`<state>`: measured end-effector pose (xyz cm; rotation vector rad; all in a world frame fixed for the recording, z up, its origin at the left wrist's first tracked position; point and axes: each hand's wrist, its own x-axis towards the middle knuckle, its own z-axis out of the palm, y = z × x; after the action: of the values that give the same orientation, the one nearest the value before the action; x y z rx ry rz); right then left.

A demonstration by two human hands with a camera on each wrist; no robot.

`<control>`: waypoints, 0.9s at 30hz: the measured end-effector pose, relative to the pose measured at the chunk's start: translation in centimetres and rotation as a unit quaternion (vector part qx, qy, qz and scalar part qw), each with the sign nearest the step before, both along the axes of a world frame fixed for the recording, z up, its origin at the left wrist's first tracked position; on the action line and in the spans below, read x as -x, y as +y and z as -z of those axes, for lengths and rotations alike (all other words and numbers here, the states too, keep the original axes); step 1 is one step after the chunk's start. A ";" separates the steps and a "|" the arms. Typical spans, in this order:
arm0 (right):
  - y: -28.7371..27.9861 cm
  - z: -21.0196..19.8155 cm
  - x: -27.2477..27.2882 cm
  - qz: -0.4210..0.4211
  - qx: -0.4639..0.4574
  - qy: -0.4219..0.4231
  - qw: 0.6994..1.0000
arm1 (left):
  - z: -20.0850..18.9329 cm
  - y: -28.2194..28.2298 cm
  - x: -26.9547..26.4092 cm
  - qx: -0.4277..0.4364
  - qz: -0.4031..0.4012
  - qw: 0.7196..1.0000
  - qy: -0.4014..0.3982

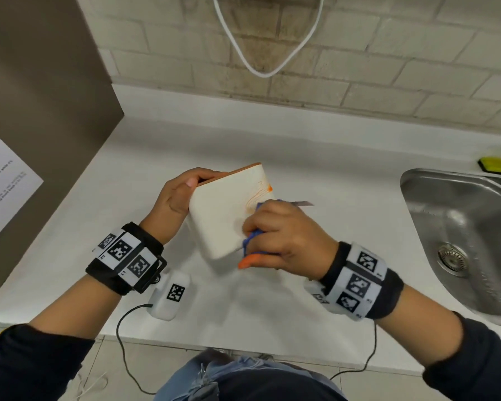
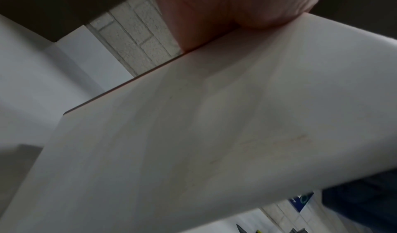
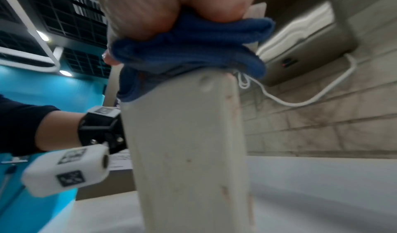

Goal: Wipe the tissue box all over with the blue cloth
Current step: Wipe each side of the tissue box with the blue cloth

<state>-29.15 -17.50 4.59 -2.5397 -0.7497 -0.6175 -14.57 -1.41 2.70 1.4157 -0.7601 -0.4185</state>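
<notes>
The cream tissue box [image 1: 220, 209] with an orange edge is held tilted above the white counter. My left hand [image 1: 182, 192] grips its far left edge, thumb on the broad face and fingers behind. My right hand [image 1: 275, 230] holds the bunched blue cloth [image 1: 250, 240] and presses it on the box's right side. In the right wrist view the cloth [image 3: 193, 50] sits on top of the box's narrow side [image 3: 189, 151]. The left wrist view is filled by the box's broad face [image 2: 214, 135], with my thumb [image 2: 247, 6] on its upper edge.
A steel sink [image 1: 463, 235] lies at the right, a yellow-green sponge [image 1: 496, 164] behind it. A white cable [image 1: 261, 53] hangs on the brick wall. A brown panel [image 1: 41, 111] with a paper sheet [image 1: 0, 180] stands at the left.
</notes>
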 end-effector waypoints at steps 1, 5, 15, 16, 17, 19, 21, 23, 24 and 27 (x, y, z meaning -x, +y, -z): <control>-1.1 -0.1 0.2 0.021 -0.001 0.010 1.000 | -0.1 0.0 0.1 -0.003 0.005 1.000 -0.004; -4.8 -0.4 1.5 0.195 -0.105 0.049 0.974 | -0.3 0.0 0.2 -0.008 -0.006 1.000 -0.013; -1.6 -7.1 2.1 0.148 -0.378 0.149 0.901 | -0.2 0.0 0.2 -0.020 -0.009 1.000 -0.014; -2.0 -7.4 2.4 0.162 -0.284 0.135 0.935 | -0.2 0.2 0.1 -0.016 -0.005 1.000 -0.014; -2.7 -7.3 2.8 0.178 -0.201 0.119 0.956 | 0.0 0.2 -0.3 -0.012 -0.006 1.000 -0.012; -4.0 -7.1 3.9 0.200 -0.141 0.146 0.959 | 0.1 0.3 -1.1 -0.023 -0.010 1.000 -0.012; -4.8 -6.4 5.2 0.222 -0.160 0.209 0.939 | 0.4 0.3 -2.1 -0.039 -0.011 0.999 -0.013; -5.0 -5.1 6.2 0.247 -0.160 0.268 0.917 | 0.5 0.4 -2.6 -0.050 -0.018 0.998 -0.013; -5.1 -4.2 6.6 0.256 -0.149 0.286 0.911 | 0.5 0.4 -2.5 -0.056 -0.023 0.998 -0.016; -5.9 -0.9 7.6 0.271 -0.149 0.324 0.894 | -0.1 0.2 -1.0 -0.046 -0.042 0.998 -0.023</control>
<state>-36.79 -23.39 5.46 -2.4089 0.2790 0.0007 -13.57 -1.24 2.81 1.5438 -0.7234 -0.3597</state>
